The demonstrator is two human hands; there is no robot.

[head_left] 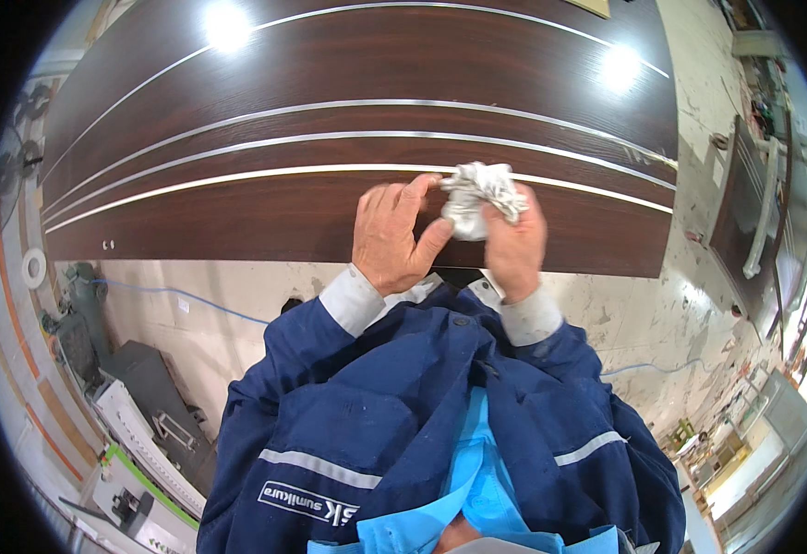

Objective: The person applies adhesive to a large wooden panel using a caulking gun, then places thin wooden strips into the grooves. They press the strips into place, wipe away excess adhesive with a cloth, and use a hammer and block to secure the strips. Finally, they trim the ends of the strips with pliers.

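Observation:
A crumpled white cloth (466, 210) is bunched up in my right hand (517, 245), whose fingers are closed round its right side. My left hand (392, 235) is beside it on the left, thumb and index finger spread apart with their tips at the cloth's edge. The other left fingers lie together over the panel. Under both hands is a large dark brown wood-grain panel (237, 217) with several long silver strips and one pale strip (265, 175) running across it. The cloth overlaps the pale strip near the panel's front edge.
A blue hose (186, 295) runs along the floor behind the panel's front edge. To the left stand a dark grey cabinet (159, 388) and a white roll of tape (34, 268). Another dark panel (740, 203) with a long bar handle (765, 208) is at the right.

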